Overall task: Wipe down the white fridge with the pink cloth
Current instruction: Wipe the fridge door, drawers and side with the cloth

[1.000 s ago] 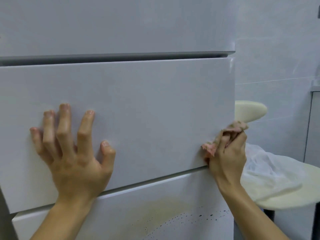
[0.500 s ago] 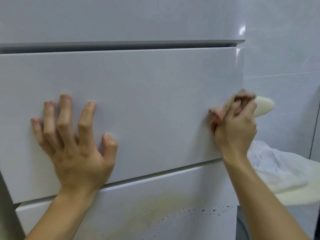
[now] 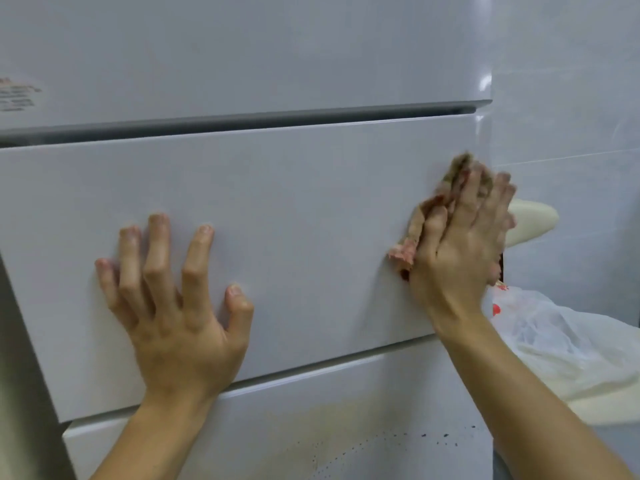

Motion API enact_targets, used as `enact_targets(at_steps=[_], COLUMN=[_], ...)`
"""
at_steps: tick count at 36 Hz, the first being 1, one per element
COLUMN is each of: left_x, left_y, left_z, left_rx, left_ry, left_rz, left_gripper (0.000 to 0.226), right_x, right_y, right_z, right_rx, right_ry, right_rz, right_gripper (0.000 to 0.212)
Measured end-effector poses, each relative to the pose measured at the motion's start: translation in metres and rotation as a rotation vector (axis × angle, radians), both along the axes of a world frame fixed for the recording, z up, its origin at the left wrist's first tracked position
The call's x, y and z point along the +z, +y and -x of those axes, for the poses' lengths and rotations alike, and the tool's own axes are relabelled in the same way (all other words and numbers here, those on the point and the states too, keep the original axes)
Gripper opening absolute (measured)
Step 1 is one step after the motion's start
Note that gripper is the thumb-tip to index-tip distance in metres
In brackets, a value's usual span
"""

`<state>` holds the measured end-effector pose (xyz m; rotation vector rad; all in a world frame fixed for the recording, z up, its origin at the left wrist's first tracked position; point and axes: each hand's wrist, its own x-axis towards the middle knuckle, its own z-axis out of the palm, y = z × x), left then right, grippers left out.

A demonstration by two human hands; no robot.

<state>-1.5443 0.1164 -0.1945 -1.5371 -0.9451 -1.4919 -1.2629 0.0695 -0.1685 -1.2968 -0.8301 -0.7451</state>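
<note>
Against the middle drawer front of the white fridge (image 3: 294,209), both bare hands were pressed. At the left, the left hand (image 3: 176,306) lay with fingers spread wide and tips on the panel, holding nothing, its wrist crossing the seam above the lower drawer (image 3: 311,427). At the panel's right edge, the right hand (image 3: 460,244) pressed the pink cloth (image 3: 420,223) flat against the surface, fingers extended over it and slightly blurred; the crumpled cloth stuck out above the fingertips and to the left of the thumb side. A dark gap separated this drawer from the upper door (image 3: 242,46), which carried a faint label at its far left. The lower drawer showed a yellowish stain and dark specks. Beside the fridge on the right, a white plastic bag (image 3: 554,337) rested on a cream surface (image 3: 606,407), near a tiled wall (image 3: 571,98).
</note>
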Motion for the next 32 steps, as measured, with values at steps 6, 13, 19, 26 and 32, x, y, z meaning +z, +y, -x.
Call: enact_targets(at_steps=[6, 13, 19, 26, 32], left_x=[0.001, 0.003, 0.004, 0.004, 0.005], left_y=[-0.002, -0.007, -0.009, -0.010, -0.013], left_z=[0.001, 0.002, 0.001, 0.001, 0.002], left_rx=[-0.014, -0.027, -0.034, -0.059, -0.071], left_ry=[-0.003, 0.018, -0.002, -0.016, -0.008], left_rz=[0.018, 0.037, 0.034, 0.039, 0.056], left_gripper=[0.061, 0.065, 0.062, 0.061, 0.062], right_x=[0.076, 0.063, 0.068, 0.072, 0.086], right_y=[0.015, 0.023, 0.012, -0.010, -0.006], right_z=[0.034, 0.130, 0.087, -0.008, -0.006], right_rx=[-0.027, 0.078, 0.029, -0.081, -0.040], right_ry=[-0.155, -0.505, -0.598, -0.033, 0.097], right_rz=[-0.094, -0.130, -0.081, -0.013, -0.040], right_gripper=[0.060, 0.054, 0.053, 0.061, 0.064])
